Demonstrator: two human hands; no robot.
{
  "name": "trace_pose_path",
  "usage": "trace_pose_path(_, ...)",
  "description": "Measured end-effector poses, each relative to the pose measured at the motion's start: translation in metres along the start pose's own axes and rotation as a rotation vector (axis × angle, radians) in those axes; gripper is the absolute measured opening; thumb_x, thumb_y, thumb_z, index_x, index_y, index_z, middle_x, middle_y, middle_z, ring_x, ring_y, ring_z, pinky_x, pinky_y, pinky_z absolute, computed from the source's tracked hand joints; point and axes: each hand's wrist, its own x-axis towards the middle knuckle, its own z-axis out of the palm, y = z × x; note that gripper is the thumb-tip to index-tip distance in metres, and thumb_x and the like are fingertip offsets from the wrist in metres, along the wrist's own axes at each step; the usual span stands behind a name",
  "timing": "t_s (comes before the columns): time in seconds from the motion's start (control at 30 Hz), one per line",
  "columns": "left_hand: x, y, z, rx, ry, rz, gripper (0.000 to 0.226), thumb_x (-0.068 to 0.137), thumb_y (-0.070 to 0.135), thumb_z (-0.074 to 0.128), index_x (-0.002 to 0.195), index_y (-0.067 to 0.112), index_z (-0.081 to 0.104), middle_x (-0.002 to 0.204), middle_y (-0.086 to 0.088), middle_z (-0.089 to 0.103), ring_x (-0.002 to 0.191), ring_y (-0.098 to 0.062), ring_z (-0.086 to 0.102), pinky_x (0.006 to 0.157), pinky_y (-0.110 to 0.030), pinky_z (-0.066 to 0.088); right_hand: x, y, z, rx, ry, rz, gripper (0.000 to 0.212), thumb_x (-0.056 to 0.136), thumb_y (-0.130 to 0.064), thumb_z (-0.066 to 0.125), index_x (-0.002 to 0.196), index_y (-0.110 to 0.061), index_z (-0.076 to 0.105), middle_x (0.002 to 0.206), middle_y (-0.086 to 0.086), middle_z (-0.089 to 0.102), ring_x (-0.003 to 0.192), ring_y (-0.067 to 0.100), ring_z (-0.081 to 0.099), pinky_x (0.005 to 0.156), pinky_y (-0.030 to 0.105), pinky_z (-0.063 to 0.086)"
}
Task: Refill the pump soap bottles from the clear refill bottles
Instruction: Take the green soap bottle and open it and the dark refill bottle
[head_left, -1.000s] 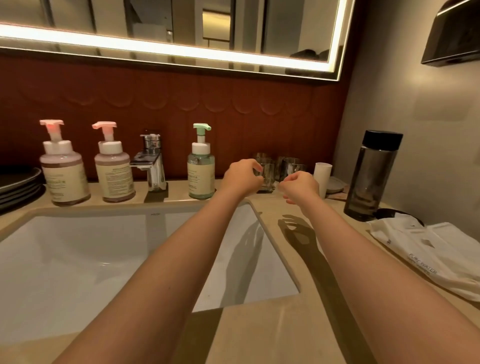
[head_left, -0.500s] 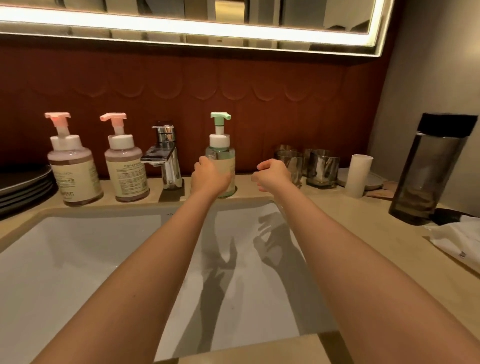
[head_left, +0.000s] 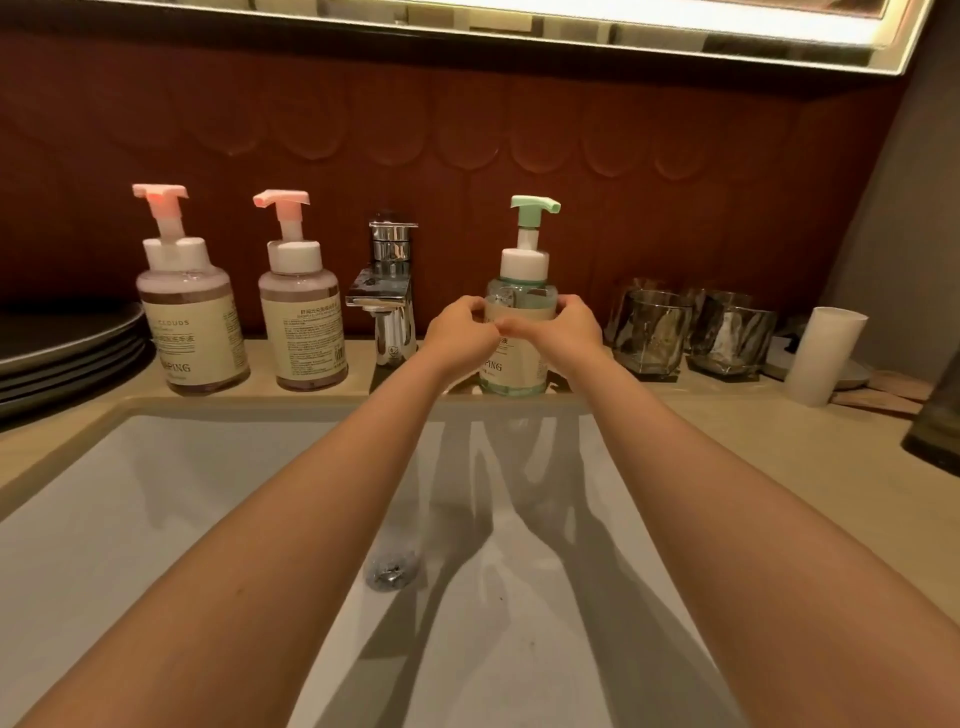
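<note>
You are reaching both arms straight out over the sink (head_left: 156, 493), forearms drawing together at the green-pump bottle (head_left: 523, 267). Your left hand (head_left: 460, 330) is curling round the bottle's left side and your right hand (head_left: 566, 332) round its right, fingers wrapping the labelled body and thumbs nearly meeting in front. The bottle is standing upright on the counter (head_left: 727, 431) behind the basin, just right of the faucet (head_left: 388, 306), with the pink-pump bottles (head_left: 192, 322) standing left of the faucet.
</note>
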Motion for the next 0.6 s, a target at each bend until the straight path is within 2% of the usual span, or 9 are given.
trace_pose_path(0.1,-0.018,0.013,-0.001,0.039,-0.076,0.013,0.049,0.089,0.003,0.045,0.137,0.011,0.04,0.131,-0.009,0.051,0.107,-0.02,0.048,0.087,-0.033,0.042,-0.017,0.0,-0.016,-0.018,0.015,0.013,0.076,0.065,-0.037,0.082,0.128,-0.011,0.049,0.123,0.003,0.058,0.115,0.022,0.054,0.091,0.036,0.047)
trace_pose_path(0.2,-0.041,0.031,0.005,0.046,-0.147,0.015,0.049,0.09,0.01,0.047,0.138,0.014,0.037,0.131,-0.009,0.051,0.112,-0.023,0.051,0.086,-0.035,0.044,-0.043,-0.001,-0.042,-0.052,0.037,0.041,0.075,0.063,-0.039,0.082,0.126,-0.012,0.051,0.121,0.001,0.059,0.112,0.021,0.055,0.09,0.036,0.048)
trace_pose_path(0.37,-0.084,0.071,0.035,0.06,-0.268,0.041,0.052,0.095,0.02,0.039,0.144,0.019,0.022,0.136,-0.01,0.046,0.101,-0.022,0.053,0.078,-0.036,0.042,-0.093,-0.008,-0.099,-0.133,0.126,0.059,0.084,0.066,-0.038,0.081,0.133,-0.012,0.037,0.128,0.005,0.051,0.118,0.023,0.049,0.085,0.034,0.043)
trace_pose_path(0.43,-0.105,0.09,0.051,0.044,-0.329,0.07,0.053,0.097,0.022,0.034,0.147,0.018,0.017,0.142,-0.01,0.04,0.109,-0.026,0.052,0.079,-0.035,0.039,-0.116,-0.005,-0.124,-0.166,0.171,0.055,0.086,0.067,-0.037,0.081,0.135,-0.01,0.034,0.13,0.006,0.049,0.121,0.024,0.047,0.087,0.035,0.043)
trace_pose_path(0.5,-0.119,0.1,0.063,0.022,-0.362,0.104,0.054,0.099,0.024,0.033,0.148,0.014,0.012,0.148,-0.01,0.032,0.126,-0.029,0.042,0.088,-0.036,0.039,-0.132,-0.001,-0.137,-0.195,0.19,0.062,0.087,0.069,-0.035,0.08,0.136,-0.009,0.032,0.131,0.007,0.048,0.122,0.025,0.046,0.091,0.036,0.043)
trace_pose_path(0.6,-0.14,0.11,0.084,0.002,-0.403,0.161,0.06,0.098,0.028,0.038,0.148,0.009,0.012,0.152,-0.012,0.026,0.136,-0.027,0.031,0.109,-0.043,0.031,-0.157,0.006,-0.16,-0.223,0.262,0.083,0.077,0.071,-0.032,0.079,0.13,-0.01,0.035,0.13,0.008,0.049,0.121,0.025,0.048,0.092,0.037,0.044)
